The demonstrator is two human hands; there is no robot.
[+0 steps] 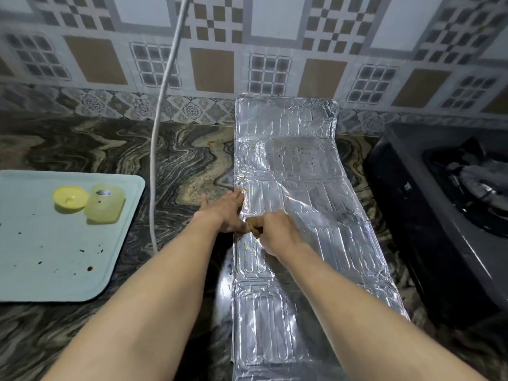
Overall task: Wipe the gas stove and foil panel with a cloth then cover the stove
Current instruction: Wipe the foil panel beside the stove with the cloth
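A silver foil panel [297, 188] lies flat along the counter, its far end folded up against the tiled wall; small yellow and brown specks dot it. My left hand [224, 211] presses flat on the panel's left edge, fingers straight. My right hand [275, 233] grips a small brownish cloth [254, 226] and holds it on the foil near the left edge, right beside my left hand. The black gas stove [428, 215] stands at the right, with one burner [478, 182] showing.
A pale blue tray [41, 257] sits at the left with a yellow lid [70, 199] and a pale yellow soap-like block [104, 204]. A white cord [162, 105] hangs down from the wall onto the marbled counter [110, 149].
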